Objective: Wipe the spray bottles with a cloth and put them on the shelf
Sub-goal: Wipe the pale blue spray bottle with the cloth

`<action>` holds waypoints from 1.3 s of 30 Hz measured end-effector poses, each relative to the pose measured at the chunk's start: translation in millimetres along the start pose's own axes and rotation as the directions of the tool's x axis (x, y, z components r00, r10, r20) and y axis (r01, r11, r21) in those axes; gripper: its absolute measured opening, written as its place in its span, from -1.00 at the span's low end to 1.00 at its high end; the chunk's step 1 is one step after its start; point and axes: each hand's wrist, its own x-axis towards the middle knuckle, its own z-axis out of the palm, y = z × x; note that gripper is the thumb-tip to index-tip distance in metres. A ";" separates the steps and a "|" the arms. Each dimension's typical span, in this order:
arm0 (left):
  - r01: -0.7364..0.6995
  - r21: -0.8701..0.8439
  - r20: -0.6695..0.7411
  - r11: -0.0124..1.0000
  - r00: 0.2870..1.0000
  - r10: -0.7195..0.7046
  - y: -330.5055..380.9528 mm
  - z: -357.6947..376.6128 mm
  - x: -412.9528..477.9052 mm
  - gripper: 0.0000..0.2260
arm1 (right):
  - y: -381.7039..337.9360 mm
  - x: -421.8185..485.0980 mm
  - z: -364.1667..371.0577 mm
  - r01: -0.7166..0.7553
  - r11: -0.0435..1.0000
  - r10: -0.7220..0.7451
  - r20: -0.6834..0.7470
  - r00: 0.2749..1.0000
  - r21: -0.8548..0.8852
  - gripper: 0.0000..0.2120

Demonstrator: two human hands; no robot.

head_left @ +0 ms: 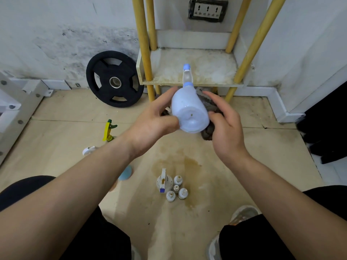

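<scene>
The spray bottle point(189, 109), held near the shelf point(206, 68), is gripped round its body by the left hand point(152, 124), fingers curled. The cloth point(207, 132) is pinched against its right side by the right hand point(225, 132). It is judged light and slippery, so a body grip is advised.

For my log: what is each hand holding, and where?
Left hand grips the pale blue spray bottle by its lower body; right hand holds the grey cloth against it.

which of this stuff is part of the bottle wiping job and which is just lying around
Job: pale blue spray bottle in the left hand, grey cloth in the right hand, shelf, yellow spray bottle and white spray bottle on the floor.
Lying about: weight plate, wall socket, four small white bottles.
</scene>
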 end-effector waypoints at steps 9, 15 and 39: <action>-0.173 0.488 -0.079 0.855 0.967 0.241 -8.8 -4.8 5.5 -0.21 | -10.0 1.0 -5.0 -0.207 0.945 0.208 0.023 0.978 0.255 -0.65; -0.061 0.315 -0.045 0.947 0.996 0.080 -11.7 0.7 5.2 -0.32 | -14.9 0.4 -3.0 -0.164 0.967 0.167 0.002 0.986 0.196 -0.68; 0.116 0.449 -0.017 0.886 0.992 -0.121 -7.4 12.8 5.7 -0.36 | -1.7 12.7 -12.7 0.021 0.944 0.027 0.140 0.990 -0.329 -0.62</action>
